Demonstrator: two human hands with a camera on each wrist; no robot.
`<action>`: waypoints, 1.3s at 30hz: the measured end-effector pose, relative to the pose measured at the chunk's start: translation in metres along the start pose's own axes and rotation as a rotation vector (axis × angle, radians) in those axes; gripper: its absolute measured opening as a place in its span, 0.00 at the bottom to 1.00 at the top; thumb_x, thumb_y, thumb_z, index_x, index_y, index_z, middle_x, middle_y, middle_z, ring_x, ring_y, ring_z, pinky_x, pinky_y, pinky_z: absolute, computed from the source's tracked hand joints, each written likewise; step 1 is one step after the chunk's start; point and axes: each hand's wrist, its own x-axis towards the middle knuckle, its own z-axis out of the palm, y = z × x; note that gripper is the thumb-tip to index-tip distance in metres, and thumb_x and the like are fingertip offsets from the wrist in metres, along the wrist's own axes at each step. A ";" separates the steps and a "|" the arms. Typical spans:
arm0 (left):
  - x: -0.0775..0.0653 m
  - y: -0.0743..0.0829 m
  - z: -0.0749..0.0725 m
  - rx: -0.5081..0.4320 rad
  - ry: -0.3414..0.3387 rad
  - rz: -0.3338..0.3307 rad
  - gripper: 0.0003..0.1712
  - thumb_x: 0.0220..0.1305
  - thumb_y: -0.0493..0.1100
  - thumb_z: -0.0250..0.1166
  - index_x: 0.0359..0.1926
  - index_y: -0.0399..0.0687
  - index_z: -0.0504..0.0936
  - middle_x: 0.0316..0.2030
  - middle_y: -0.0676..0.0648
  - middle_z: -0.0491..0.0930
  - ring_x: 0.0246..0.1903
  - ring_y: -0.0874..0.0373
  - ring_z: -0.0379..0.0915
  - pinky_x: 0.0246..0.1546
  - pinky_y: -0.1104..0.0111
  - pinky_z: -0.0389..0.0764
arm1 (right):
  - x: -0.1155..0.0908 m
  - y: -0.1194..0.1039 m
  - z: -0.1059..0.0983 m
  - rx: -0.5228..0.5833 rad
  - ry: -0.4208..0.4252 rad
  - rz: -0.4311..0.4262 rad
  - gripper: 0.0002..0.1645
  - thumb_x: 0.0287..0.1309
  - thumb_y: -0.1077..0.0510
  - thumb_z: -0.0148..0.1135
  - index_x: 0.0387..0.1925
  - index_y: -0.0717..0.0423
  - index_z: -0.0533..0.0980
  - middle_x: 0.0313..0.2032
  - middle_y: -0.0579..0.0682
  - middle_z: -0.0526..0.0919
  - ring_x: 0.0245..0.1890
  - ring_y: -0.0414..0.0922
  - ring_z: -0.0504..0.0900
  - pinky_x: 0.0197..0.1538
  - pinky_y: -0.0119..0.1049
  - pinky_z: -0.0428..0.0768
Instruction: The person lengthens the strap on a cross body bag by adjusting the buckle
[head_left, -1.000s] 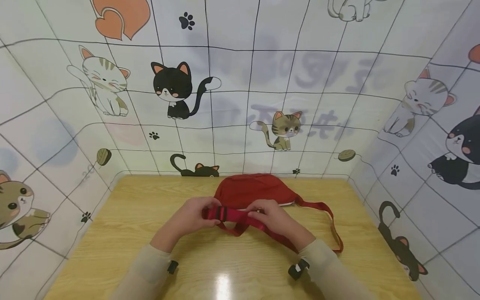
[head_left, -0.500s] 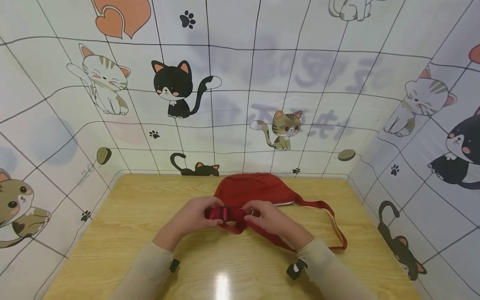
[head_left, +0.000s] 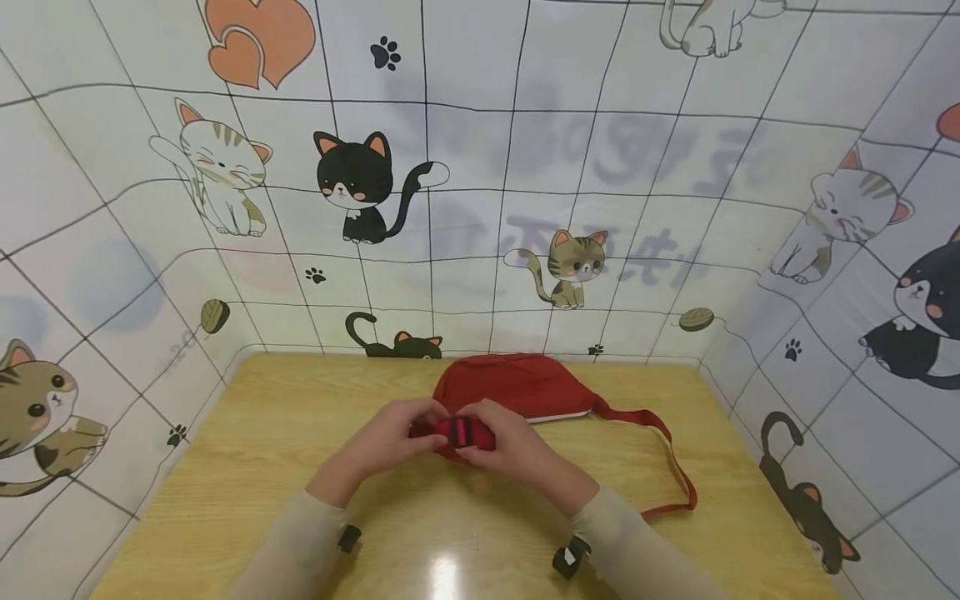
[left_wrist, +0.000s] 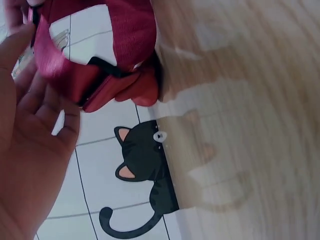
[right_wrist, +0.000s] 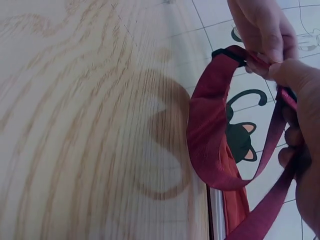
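Note:
A red waist bag [head_left: 517, 385] lies at the back of the table, its white zip edge toward me. Its red strap is raised in front of it, with a black slider buckle [head_left: 460, 432] on it. My left hand [head_left: 386, 442] pinches the strap just left of the buckle. Close against the buckle's right side, my right hand [head_left: 517, 446] pinches the strap between thumb and fingers. In the right wrist view, the strap [right_wrist: 210, 120] hangs in a loop below both hands. In the left wrist view, a black piece [left_wrist: 105, 66] crosses the strap near the bag.
The strap's other length [head_left: 663, 433] runs from the bag's right end in a curve over the wooden table [head_left: 247, 467]. White walls [head_left: 465, 167] with printed cats enclose the back and sides. A small black device [head_left: 570, 557] sits at the right wrist.
My right hand has slid left along the strap up to the buckle, so the hands are now closer together. The left hand keeps its pinch. The head view has shifted slightly.

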 end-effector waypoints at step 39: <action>-0.002 0.005 0.000 -0.059 -0.027 -0.001 0.05 0.81 0.42 0.68 0.48 0.59 0.89 0.37 0.60 0.85 0.38 0.61 0.80 0.40 0.64 0.83 | -0.008 0.009 -0.004 0.114 0.067 -0.139 0.34 0.62 0.60 0.83 0.67 0.41 0.80 0.49 0.38 0.82 0.46 0.41 0.80 0.45 0.37 0.85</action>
